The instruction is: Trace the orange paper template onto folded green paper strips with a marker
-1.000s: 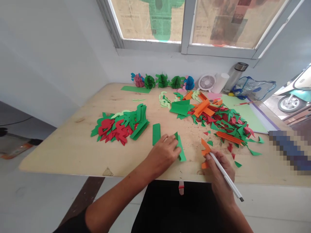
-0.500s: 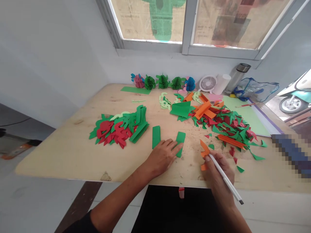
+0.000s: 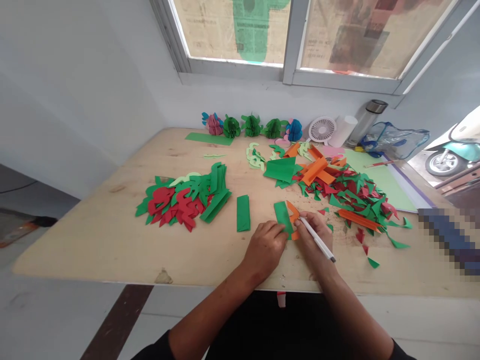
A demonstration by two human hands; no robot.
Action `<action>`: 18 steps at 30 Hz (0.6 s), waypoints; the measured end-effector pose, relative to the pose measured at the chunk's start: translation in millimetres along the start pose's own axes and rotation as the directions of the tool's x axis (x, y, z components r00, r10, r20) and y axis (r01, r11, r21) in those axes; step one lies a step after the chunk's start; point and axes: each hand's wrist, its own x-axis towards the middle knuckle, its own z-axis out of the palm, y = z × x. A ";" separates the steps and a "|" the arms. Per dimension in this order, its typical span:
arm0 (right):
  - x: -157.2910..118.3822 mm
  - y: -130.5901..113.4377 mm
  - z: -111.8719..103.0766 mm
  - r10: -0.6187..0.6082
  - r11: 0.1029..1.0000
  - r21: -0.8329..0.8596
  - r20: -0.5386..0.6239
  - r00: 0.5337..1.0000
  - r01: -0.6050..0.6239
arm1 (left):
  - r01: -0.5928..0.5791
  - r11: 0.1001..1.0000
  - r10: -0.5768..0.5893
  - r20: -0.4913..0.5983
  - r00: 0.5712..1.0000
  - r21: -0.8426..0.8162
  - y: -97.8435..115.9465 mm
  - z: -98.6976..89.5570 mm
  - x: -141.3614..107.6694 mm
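Pinching orange cutout [image 3: 294, 212] and white pen [image 3: 318, 240], the right hand [image 3: 312, 249] has joined the half-curled left hand [image 3: 265, 246] at a green strip [image 3: 281, 214].

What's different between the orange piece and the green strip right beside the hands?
The orange piece has a curved, cut-out outline, while the green strip shows straight edges. The orange piece is held in the right hand, along with a white pen; the green strip lies on the table under the fingertips of the left hand. Both look like paper.
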 end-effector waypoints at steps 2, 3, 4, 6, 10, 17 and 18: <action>4.1 -0.2 5.3 -0.035 0.997 -0.070 0.034 0.999 0.038 | -0.035 0.999 0.035 0.000 0.999 -0.008 -6.4 -0.1 -2.7; 5.7 -0.2 7.6 -0.049 0.992 -0.110 0.050 0.998 0.055 | -0.050 0.999 0.050 -0.001 0.999 -0.014 -9.3 -0.3 -3.6; 7.0 0.0 9.6 -0.060 0.987 -0.147 0.063 0.996 0.069 | -0.061 0.998 0.061 -0.003 0.998 -0.020 -11.7 -0.6 -4.1; 8.8 1.1 12.5 -0.068 0.978 -0.193 0.081 0.994 0.083 | -0.076 0.997 0.076 -0.001 0.997 -0.028 -15.2 -1.3 -4.0; 9.1 5.2 15.1 -0.093 0.958 -0.263 0.082 0.992 0.112 | -0.079 0.996 0.080 0.019 0.997 -0.036 -17.7 -2.6 -1.6; 6.7 11.8 14.5 -0.168 0.921 -0.334 0.125 0.978 0.201 | -0.055 0.998 0.056 0.057 0.997 -0.028 -20.9 -6.7 4.8; 6.7 12.6 14.3 -0.178 0.918 -0.334 0.131 0.975 0.213 | -0.050 0.998 0.051 0.063 0.997 -0.027 -21.9 -7.8 5.6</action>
